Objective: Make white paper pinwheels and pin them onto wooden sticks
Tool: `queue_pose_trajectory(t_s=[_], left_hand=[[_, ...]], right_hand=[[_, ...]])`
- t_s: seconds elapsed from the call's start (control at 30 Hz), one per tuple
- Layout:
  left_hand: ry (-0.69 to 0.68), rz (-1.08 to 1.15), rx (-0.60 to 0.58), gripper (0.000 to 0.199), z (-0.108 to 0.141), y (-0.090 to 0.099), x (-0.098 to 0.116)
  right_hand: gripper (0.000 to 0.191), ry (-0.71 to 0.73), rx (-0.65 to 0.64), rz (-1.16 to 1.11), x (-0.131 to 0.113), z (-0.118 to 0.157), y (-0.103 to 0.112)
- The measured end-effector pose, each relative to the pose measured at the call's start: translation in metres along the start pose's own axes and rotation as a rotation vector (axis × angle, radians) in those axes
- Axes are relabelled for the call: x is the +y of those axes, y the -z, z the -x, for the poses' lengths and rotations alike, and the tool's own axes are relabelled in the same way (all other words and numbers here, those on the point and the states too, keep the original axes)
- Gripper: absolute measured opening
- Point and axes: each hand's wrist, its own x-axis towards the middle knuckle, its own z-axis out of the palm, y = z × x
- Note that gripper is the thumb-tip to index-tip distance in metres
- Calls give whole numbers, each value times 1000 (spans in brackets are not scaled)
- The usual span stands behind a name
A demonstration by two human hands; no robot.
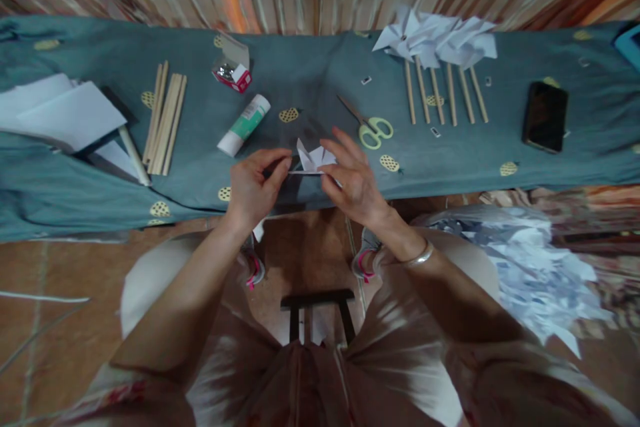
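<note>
A small piece of folded white paper [316, 159] is held up between my two hands, over the near part of the cloth-covered table. My left hand [260, 183] pinches its left end between thumb and fingers. At its right side, my right hand [353, 180] grips the paper with thumb and fingertips, its other fingers raised. Pointed flaps stand up from the paper's flat lower edge. Scissors with green handles [373, 130] lie just beyond my right hand. A glue stick [244, 125] lies beyond my left hand.
Wooden sticks [167, 120] and white paper sheets [65, 110] lie at the left. An open red box [234, 73] stands behind the glue stick. White paper pinwheels [435, 40] on sticks and a black phone [545, 115] are at the right. A bag of paper scraps [535, 267] sits below.
</note>
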Motion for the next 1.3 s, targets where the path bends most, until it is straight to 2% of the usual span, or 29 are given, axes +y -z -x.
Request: queue_pose_trajectory(t_s=[0.13,0.27,0.4,0.5,0.7,0.83,0.93,1.13,1.3], left_hand=[[234,318,-1,30,2,-3,4],[495,714,-98,44,5,-9,19],[619,917,-187,52,4,-13,27],[621,936,-200,50,1,-13,27],[570,873,-140,35,0,-10,22],[582,901,-128,28,1,-11,23],[564,900,-102,30,2,-14,25],[503,912,-59,28,3,-21,25],[490,905,-50,27,3,-22,25]], right_hand=[[20,-44,55,-76,5,-5,3],[21,-86,73,-132,5,-10,6],[21,-39,37,-84,-3,-9,6],[25,-11,0,-36,-11,-7,7],[38,21,-38,11,-24,-4,12],[36,28,-26,-43,-27,-4,14],[33,11,-17,-62,-27,-3,16],[34,55,65,-95,-27,-4,16],[31,-2,61,-129,-32,-6,22]])
